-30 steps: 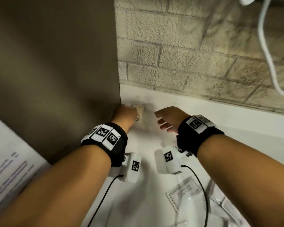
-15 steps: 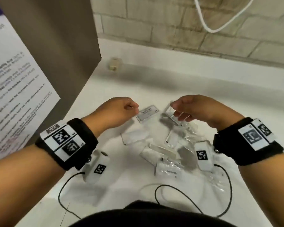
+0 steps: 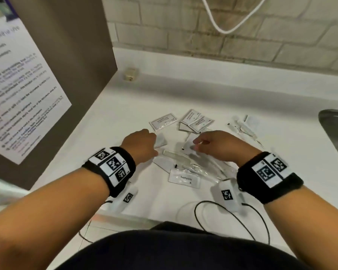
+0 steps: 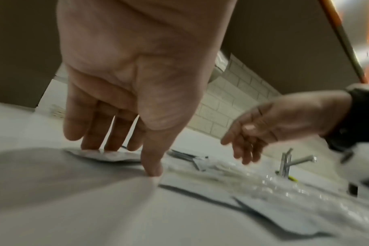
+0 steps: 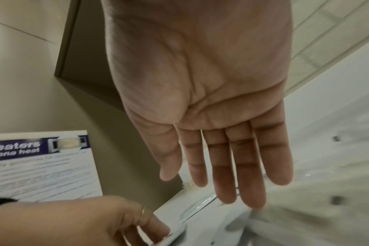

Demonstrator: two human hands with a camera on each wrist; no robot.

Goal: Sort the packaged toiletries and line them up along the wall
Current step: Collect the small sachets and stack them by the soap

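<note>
Several packaged toiletries lie in a loose pile on the white counter (image 3: 125, 117): a shampoo sachet (image 3: 163, 121), two overlapping sachets (image 3: 195, 121), a packaged comb (image 3: 176, 157), a toothpaste packet (image 3: 184, 179) and clear packets with combs (image 3: 242, 127). A small beige soap (image 3: 130, 74) stands alone against the wall's base. My left hand (image 3: 154, 142) reaches down; its straight fingers touch a white sachet (image 4: 103, 155) and the thumb touches the counter. My right hand (image 5: 204, 186) hovers flat and open just over a clear packet (image 3: 185, 148), holding nothing.
A brown cabinet side (image 3: 72, 75) with a printed notice (image 3: 21, 98) closes off the left. A steel sink (image 3: 336, 131) with a tap (image 4: 286, 164) lies at the right. A brick wall (image 3: 242, 36) with a hanging white cable (image 3: 222, 26) runs behind.
Both hands have left the soap at the wall corner and come back to the pile. The right hand has lowered and flattened; the left has dropped onto a white sachet.
</note>
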